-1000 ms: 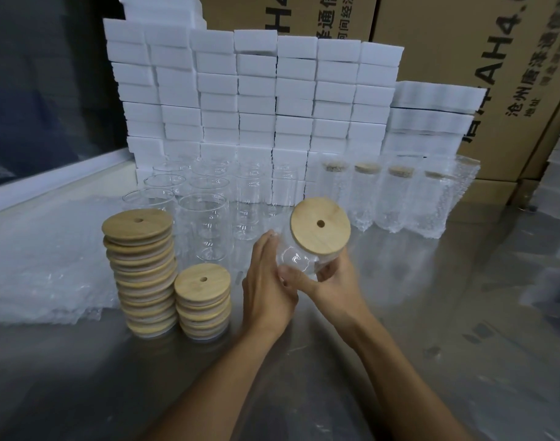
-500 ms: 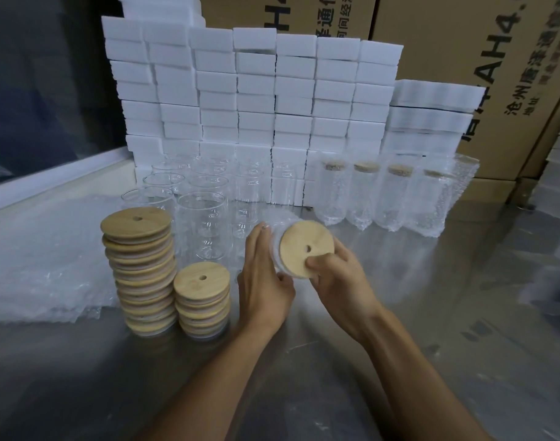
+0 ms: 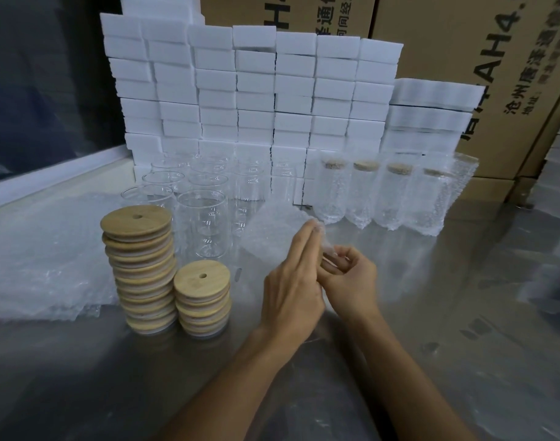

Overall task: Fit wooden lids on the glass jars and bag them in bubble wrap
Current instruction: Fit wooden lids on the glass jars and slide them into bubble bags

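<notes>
Holding a bubble-wrap bag up over the worktop, the left hand lies flat-fingered along its near edge while the right hand, just beside it, is curled and pinching the bag's rim; whether a lidded jar sits inside I cannot tell; the bag stretches away up-left from both hands, the left nearer its body.
</notes>
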The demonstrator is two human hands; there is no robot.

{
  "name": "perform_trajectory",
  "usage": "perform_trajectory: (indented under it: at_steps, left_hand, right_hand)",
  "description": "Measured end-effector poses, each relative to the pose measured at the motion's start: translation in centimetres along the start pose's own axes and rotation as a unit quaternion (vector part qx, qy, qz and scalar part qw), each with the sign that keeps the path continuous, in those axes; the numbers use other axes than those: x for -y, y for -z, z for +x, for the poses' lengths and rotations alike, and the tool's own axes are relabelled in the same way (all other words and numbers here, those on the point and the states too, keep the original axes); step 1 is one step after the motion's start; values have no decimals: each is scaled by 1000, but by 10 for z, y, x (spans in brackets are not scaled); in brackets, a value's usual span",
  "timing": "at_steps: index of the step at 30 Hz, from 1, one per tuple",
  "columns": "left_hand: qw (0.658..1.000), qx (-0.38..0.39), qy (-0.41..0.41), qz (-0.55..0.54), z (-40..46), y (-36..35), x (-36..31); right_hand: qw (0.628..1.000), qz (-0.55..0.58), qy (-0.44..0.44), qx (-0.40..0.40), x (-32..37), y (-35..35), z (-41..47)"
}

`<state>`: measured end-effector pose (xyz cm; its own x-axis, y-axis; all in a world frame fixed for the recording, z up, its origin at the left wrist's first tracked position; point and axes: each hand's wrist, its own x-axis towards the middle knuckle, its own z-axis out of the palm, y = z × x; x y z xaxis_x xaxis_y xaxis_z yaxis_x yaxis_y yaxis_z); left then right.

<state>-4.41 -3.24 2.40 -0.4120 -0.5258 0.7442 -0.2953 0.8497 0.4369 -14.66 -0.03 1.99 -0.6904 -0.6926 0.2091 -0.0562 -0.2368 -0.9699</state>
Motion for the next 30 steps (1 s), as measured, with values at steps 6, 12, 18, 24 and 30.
perform_trajectory:
  at_steps: [6, 12, 18, 24, 30]
  left_hand:
    - [999, -11, -30, 15, 3, 7, -2]
    - [991, -74, -93, 67, 9, 15, -2]
    - [993, -83, -85, 10, 7, 14, 1]
    - [990, -80, -103, -48, 4, 14, 10]
    - [993, -61, 29, -94, 3, 7, 27]
  right_hand:
    - [984, -162, 17, -66, 4, 2, -3]
    - [961, -232, 89, -123, 14, 1, -7]
    - [980, -114, 86, -136, 18, -3, -8]
    - [983, 83, 18, -160, 29, -1, -6]
    - [983, 137, -21, -119, 38, 2, -6]
